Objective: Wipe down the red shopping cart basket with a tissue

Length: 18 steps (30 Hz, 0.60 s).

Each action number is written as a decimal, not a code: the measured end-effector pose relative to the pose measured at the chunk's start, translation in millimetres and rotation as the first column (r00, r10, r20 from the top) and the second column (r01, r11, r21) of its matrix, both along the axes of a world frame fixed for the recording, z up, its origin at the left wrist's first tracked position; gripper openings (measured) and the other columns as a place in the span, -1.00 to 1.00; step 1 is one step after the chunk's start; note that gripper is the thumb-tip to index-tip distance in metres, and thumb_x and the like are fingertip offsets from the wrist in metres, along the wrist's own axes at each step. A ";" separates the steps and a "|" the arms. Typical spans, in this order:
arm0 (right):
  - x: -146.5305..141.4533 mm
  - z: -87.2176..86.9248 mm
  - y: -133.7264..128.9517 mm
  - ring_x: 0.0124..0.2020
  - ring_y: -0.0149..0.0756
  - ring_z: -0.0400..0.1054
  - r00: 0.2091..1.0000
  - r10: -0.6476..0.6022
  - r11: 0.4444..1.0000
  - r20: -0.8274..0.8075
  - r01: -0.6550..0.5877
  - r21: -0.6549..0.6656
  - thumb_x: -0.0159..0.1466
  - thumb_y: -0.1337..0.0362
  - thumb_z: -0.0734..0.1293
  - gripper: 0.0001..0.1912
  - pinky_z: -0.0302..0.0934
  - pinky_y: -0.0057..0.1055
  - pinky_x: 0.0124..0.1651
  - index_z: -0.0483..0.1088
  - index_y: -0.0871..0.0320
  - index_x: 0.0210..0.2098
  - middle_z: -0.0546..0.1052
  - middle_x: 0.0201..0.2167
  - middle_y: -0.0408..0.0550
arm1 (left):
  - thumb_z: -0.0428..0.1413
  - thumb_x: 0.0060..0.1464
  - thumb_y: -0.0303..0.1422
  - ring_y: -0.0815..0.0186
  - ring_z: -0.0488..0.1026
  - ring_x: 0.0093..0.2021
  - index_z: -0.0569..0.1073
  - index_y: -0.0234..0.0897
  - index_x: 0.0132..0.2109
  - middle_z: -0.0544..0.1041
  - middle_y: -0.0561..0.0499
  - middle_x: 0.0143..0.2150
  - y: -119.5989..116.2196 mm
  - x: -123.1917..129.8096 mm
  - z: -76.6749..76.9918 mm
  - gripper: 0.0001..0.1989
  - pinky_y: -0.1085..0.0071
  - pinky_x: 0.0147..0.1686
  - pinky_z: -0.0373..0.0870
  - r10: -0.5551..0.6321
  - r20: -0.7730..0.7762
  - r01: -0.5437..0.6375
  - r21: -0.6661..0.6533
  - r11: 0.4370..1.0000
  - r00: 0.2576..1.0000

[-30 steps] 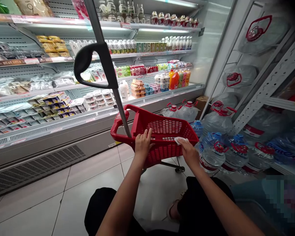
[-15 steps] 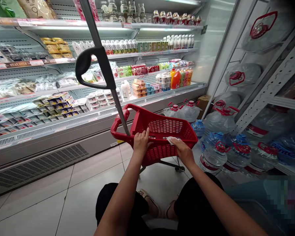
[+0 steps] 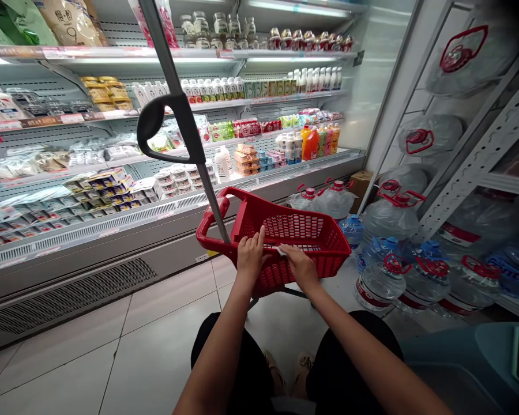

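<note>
A red plastic shopping basket [image 3: 328,266] with perforated walls sits on a wheeled frame in front of my knees. My left hand [image 3: 250,257] grips its near rim close to the handle end, thumb on the outer side. Pressed to the same rim, further right, is my right hand [image 3: 301,268], closed on a white cloth or tissue [image 3: 281,251] that is mostly hidden under the fingers. From the handle end rises a grey metal pole [image 3: 214,199] with a black loop grip [image 3: 168,129].
Behind the basket runs an open refrigerated display [image 3: 173,216] stocked with cups, bottles and packs. Large water bottles [image 3: 380,282] with red handles stand on the floor at the right, beside a white perforated rack post [image 3: 471,167]. A blue-grey object [image 3: 471,357] is at the lower right.
My right hand has slid left along the basket rim with the white cloth, closer to my left hand. My left hand keeps its place on the rim. The view has shifted slightly.
</note>
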State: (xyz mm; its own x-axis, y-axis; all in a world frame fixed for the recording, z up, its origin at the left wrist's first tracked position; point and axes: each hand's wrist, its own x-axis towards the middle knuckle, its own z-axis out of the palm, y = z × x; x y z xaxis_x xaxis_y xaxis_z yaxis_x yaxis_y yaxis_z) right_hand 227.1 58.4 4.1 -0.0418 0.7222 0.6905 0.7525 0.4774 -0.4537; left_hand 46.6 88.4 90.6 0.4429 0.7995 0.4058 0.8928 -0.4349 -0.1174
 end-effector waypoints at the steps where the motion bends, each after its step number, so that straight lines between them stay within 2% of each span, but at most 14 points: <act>1: -15.4 5.4 3.4 0.24 -0.23 0.44 0.999 0.033 0.999 0.005 -0.033 0.007 0.43 0.46 0.11 -0.46 0.26 -0.05 0.39 0.41 -0.02 0.30 0.54 0.21 -0.11 | 0.19 0.25 -0.28 0.04 0.50 0.17 -0.06 -0.35 0.55 0.47 -0.26 0.31 0.7 -0.2 0.3 -0.12 0.13 0.32 0.19 -0.004 0.017 0.003 0.009 1.000 1.000; 3: -37.6 13.5 6.8 0.28 -0.25 0.40 0.996 0.084 0.996 0.012 -0.084 0.023 0.43 0.47 0.10 -0.43 0.23 -0.09 0.41 0.35 0.00 0.34 0.51 0.25 -0.10 | 0.11 0.27 -0.40 0.11 0.47 0.23 -0.16 -0.36 0.56 0.43 -0.24 0.36 1.9 -2.1 0.6 -0.12 0.17 0.35 0.16 -0.019 0.051 0.018 0.026 1.000 0.999; 5: -40.3 15.0 4.6 0.31 -0.27 0.36 0.993 0.116 0.992 0.036 -0.118 0.037 0.43 0.48 0.09 -0.40 0.22 -0.11 0.42 0.30 -0.01 0.38 0.48 0.28 -0.12 | 0.07 0.26 -0.44 0.15 0.37 0.34 -0.19 -0.34 0.57 0.34 -0.21 0.43 2.0 -5.3 -0.6 -0.13 0.18 0.41 0.08 -0.047 0.068 0.044 0.045 0.998 0.997; 7: -20.7 9.1 -3.1 0.32 -0.28 0.34 0.991 0.111 0.992 0.079 -0.115 0.051 0.42 0.50 0.08 -0.37 0.20 -0.10 0.43 0.25 -0.04 0.41 0.46 0.30 -0.15 | 0.11 0.27 -0.36 0.11 0.17 0.48 -0.10 -0.29 0.56 0.18 -0.17 0.52 -0.3 -7.9 -4.9 -0.15 0.12 0.48 -0.05 -0.073 0.063 0.069 0.070 0.995 0.995; 10: 28.3 -7.0 -19.6 0.33 -0.25 0.34 0.994 -0.021 0.998 0.110 0.014 0.063 0.42 0.51 0.06 -0.35 0.19 -0.06 0.43 0.25 -0.05 0.41 0.45 0.31 -0.13 | 0.21 0.22 -0.24 -0.01 -0.17 0.58 0.05 -0.20 0.53 -0.07 -0.10 0.59 -8.9 -5.5 -18.8 -0.16 -0.07 0.51 -0.23 -0.069 0.044 0.065 0.094 0.993 0.997; 12: 48.6 -14.0 -26.8 0.32 -0.21 0.35 0.985 -0.128 0.991 0.111 0.122 0.062 0.43 0.50 0.06 -0.37 0.17 -0.01 0.43 0.27 -0.03 0.40 0.48 0.29 -0.09 | 0.24 0.20 -0.22 -0.04 -0.26 0.58 0.10 -0.15 0.52 -0.14 -0.08 0.60 -15.9 0.8 -31.0 -0.16 -0.18 0.50 -0.32 -0.061 0.035 0.058 0.088 0.994 0.997; 13: 49.9 -14.5 -27.6 0.31 -0.20 0.36 0.981 -0.156 0.987 0.114 0.150 0.064 0.43 0.50 0.06 -0.38 0.15 0.01 0.43 0.28 -0.02 0.39 0.49 0.27 -0.08 | 0.25 0.19 -0.22 -0.05 -0.27 0.58 0.10 -0.13 0.51 -0.14 -0.08 0.60 -18.8 4.5 -36.8 -0.16 -0.22 0.49 -0.37 -0.062 0.032 0.059 0.081 0.995 0.998; 16: 22.5 -5.5 -18.7 0.29 -0.21 0.39 0.985 -0.106 0.992 0.133 0.097 0.077 0.44 0.47 0.07 -0.41 0.08 0.03 0.46 0.29 0.02 0.38 0.51 0.25 -0.05 | 0.20 0.23 -0.22 -0.03 -0.31 0.59 0.09 -0.13 0.52 -0.11 -0.05 0.59 -22.7 12.1 -48.6 -0.19 -0.26 0.47 -0.48 -0.065 0.031 0.063 0.070 0.996 0.997; 18: -2.7 3.1 -9.7 0.29 -0.23 0.39 0.990 -0.033 0.996 0.136 0.022 0.081 0.44 0.47 0.07 -0.41 0.07 -0.01 0.48 0.28 0.04 0.39 0.50 0.26 -0.04 | 0.13 0.28 -0.24 0.03 -0.32 0.59 0.04 -0.15 0.54 -0.07 -0.03 0.59 -20.8 10.5 -49.7 -0.23 -0.21 0.48 -0.49 -0.071 0.035 0.069 0.069 0.995 0.997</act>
State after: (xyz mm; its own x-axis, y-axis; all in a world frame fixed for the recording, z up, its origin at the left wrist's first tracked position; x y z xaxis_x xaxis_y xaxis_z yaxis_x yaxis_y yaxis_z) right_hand 224.4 48.6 7.2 -0.1215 0.6677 0.7345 0.8183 0.4862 -0.3066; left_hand 57.1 67.6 40.9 0.4804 0.7372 0.4752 0.8647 -0.4886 -0.1162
